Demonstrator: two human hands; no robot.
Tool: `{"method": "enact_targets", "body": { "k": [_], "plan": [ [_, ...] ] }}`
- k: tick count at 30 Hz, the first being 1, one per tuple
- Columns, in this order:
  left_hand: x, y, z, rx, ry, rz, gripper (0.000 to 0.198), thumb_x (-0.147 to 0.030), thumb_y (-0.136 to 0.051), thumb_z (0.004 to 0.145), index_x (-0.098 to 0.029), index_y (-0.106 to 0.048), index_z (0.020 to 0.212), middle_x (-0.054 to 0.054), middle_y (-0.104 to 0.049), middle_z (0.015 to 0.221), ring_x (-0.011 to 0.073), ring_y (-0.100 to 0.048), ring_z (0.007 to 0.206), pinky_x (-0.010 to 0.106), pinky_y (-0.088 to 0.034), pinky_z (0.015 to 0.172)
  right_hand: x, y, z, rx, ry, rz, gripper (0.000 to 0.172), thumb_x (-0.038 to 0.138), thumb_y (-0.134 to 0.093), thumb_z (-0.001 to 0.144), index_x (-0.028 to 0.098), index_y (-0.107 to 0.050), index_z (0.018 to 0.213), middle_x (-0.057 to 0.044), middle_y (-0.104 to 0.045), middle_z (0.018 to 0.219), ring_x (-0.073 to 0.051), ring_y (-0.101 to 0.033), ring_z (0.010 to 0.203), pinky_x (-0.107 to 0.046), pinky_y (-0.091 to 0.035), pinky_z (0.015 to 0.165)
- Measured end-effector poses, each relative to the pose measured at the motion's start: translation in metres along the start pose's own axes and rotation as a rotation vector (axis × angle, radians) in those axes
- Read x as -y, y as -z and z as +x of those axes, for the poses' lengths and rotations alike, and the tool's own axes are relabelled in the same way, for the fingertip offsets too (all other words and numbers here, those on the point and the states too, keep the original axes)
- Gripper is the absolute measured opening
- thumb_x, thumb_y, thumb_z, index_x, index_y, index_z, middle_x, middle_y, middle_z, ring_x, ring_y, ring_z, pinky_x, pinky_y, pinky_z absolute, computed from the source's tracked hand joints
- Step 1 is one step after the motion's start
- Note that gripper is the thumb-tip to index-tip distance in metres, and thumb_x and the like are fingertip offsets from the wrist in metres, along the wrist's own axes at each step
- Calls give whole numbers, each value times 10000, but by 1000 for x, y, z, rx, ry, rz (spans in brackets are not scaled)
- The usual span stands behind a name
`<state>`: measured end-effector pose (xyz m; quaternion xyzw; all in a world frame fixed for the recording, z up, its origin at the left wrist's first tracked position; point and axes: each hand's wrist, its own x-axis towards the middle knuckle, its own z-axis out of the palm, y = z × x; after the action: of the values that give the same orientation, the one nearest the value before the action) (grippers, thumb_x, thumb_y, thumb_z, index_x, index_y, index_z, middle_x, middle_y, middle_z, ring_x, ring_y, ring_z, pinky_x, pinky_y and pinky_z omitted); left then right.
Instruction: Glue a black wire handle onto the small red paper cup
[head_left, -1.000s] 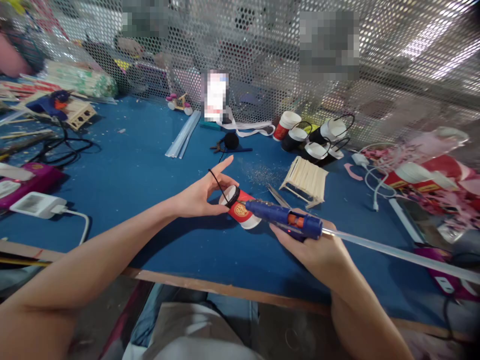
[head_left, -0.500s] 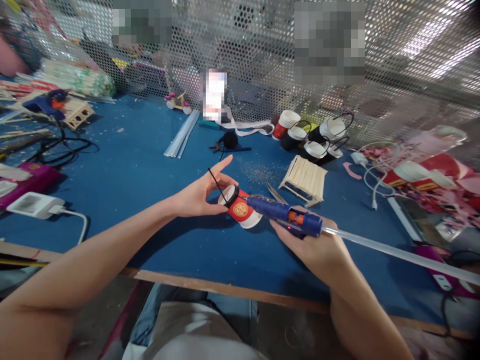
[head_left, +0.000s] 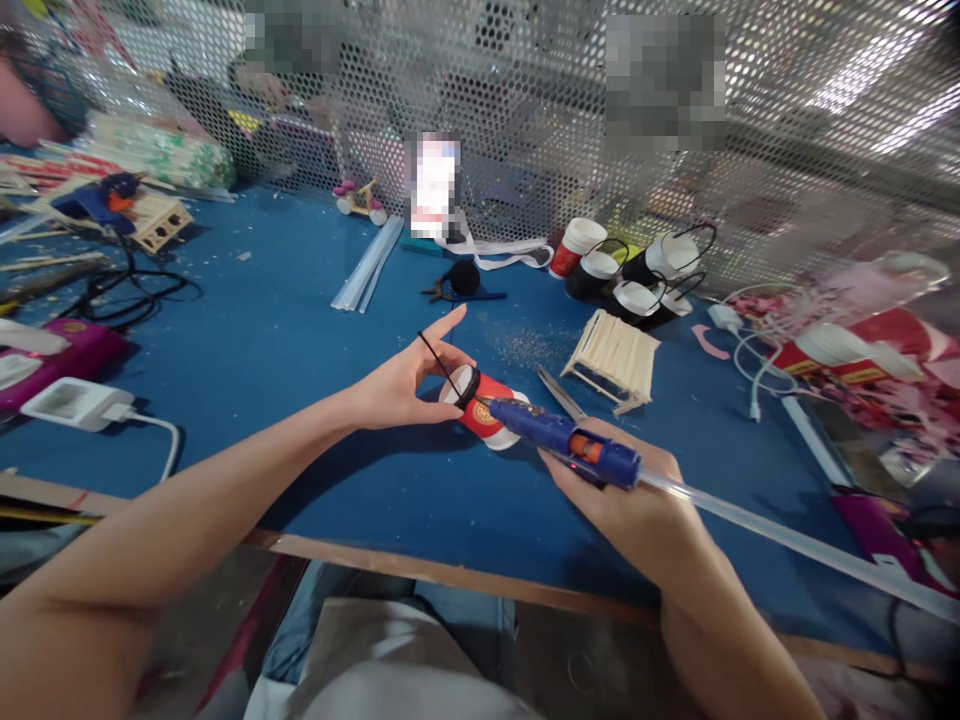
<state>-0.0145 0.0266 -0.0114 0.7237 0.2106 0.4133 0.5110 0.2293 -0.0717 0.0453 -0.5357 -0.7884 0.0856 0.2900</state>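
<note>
The fingers of the left hand grasp a red cup near its rim; those of the right hand are wrapped around a blue glue gun. Largest is a perforated metal screen, stretching from 10 to 2 o'clock beyond the blue tabletop. The glue gun points toward 10 o'clock, and a clear glue stick runs out of its back toward 4 o'clock. From the red cup, a cluster of cups, several black with looped handles, stands between 1 and 2 o'clock; a slatted wooden piece sits about 2 o'clock. The red cup itself tilts, mouth toward 10 o'clock. The nozzle meets its black band in view; whether they touch cannot be told. A thin black cord slants from the rim toward 11 o'clock, reaching the left index finger.
</note>
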Motion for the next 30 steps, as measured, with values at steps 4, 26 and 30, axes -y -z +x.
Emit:
{"method": "enact_targets", "body": {
  "k": [4, 26, 30],
  "plan": [
    [0, 0, 0, 3, 20, -11, 1058, -115, -731, 662, -343, -75, 1459, 85, -567, 1142, 196, -574, 1036, 424, -432, 968, -1, 0, 1, 45, 18, -15, 77, 207, -613, 774, 227, -547, 739, 41, -579, 638, -104, -540, 531, -224, -427, 520],
    [-6, 1, 0, 92, 5, -19, 1012, -84, -704, 686, -315, -98, 1463, 122, -550, 1240, 224, -534, 1166, 418, -401, 1024, 1, 6, 9, 30, -56, -24, 164, 301, -543, 789, 207, -658, 719, -41, -636, 622, -179, -597, 538, -295, -496, 506],
    [-7, 1, 0, 93, 20, -32, 997, -91, -706, 688, -320, -118, 1460, 116, -557, 1252, 218, -546, 1157, 413, -397, 1028, 3, 7, 11, 32, -72, 3, 161, 298, -547, 781, 217, -656, 696, -28, -609, 570, -170, -567, 485, -292, -487, 477]
  ]
}}
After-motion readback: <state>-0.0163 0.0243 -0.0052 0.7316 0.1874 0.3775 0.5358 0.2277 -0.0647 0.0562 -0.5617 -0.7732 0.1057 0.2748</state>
